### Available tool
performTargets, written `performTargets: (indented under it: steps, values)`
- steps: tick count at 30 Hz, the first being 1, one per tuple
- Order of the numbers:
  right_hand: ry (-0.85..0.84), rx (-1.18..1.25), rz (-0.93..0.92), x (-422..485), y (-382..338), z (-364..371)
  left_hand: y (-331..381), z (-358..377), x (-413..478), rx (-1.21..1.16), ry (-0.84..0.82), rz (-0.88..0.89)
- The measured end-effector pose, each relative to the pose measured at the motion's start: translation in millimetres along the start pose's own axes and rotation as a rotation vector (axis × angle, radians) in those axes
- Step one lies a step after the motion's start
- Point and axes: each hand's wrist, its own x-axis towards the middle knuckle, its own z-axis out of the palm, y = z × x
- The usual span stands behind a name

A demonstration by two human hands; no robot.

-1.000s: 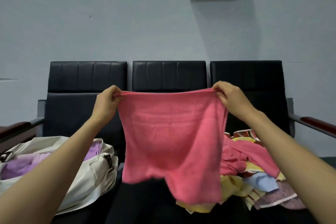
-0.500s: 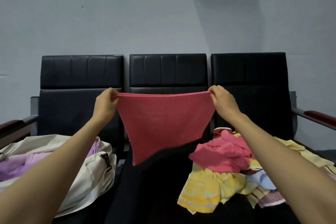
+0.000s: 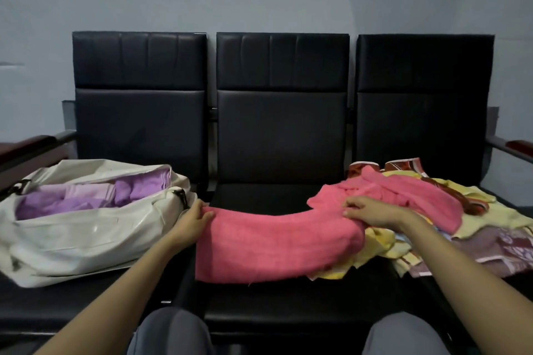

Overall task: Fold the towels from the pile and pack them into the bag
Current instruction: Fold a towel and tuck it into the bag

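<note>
Pink terry cloth fills the middle of the head view: a pink towel lies spread across the centre seat of a black three-seat bench, its near edge hanging a little over the front of the seat. The left hand pinches the towel's far left corner, thumb on top and fingers curled underneath. The right hand grips the far right corner with curled fingers, and that end of the towel rests on the edge of the pile.

The pile covers the right seat, with a second pink towel crumpled on top of yellow, brown-patterned and pale blue cloths. On the left seat sits a cream bag, unzipped and open at the top, just beside the left hand. Folded purple towels lie inside it. At the bottom edge, two knees in grey trousers face the bench.
</note>
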Motion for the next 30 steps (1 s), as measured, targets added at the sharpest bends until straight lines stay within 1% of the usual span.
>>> performTargets:
  steps: [2, 5, 8, 11, 13, 18, 21, 24, 26, 28, 30]
  values:
    - [0.039, 0.0, 0.024, 9.6, 12.6, 16.2, -7.0, 20.2, 0.5, 0.006, 0.016, -0.08]
    - [0.139, -0.02, 0.054, 26.4, 25.6, 34.8, -14.2, 42.8, 8.2, -0.007, 0.035, -0.154]
    - [0.278, -0.006, 0.11, 46.4, 32.6, 47.7, -17.6, 53.0, 20.9, 0.017, 0.081, -0.168]
    - [0.458, 0.03, 0.079, 66.7, 29.2, 53.0, -19.6, 56.3, 32.9, -0.01, 0.208, -0.16]
    - [0.496, 0.048, 0.063, 81.6, 24.4, 54.5, -22.8, 56.1, 39.6, -0.022, 0.26, -0.165]
    - [0.473, 0.079, 0.06, 121.1, 20.3, 60.8, -37.9, 59.3, 55.6, 0.092, 0.229, -0.202]
    - [0.449, 0.065, 0.09, 136.4, 23.0, 67.3, -42.8, 65.8, 58.7, 0.196, 0.194, -0.16]
    - [0.418, 0.033, 0.115, 145.2, 28.9, 74.8, -47.0, 73.9, 55.7, 0.361, 0.146, -0.113]
    - [0.34, -0.047, 0.133, 149.7, 34.7, 79.1, -46.6, 76.1, 53.2, 0.43, 0.106, -0.119]
    - [0.225, -0.139, 0.144, 150.4, 36.6, 80.8, -45.5, 76.5, 52.3, 0.507, 0.057, -0.138]
    - [0.146, -0.22, 0.147, 147.3, 33.0, 79.6, -43.0, 76.5, 51.9, 0.594, -0.006, -0.197]
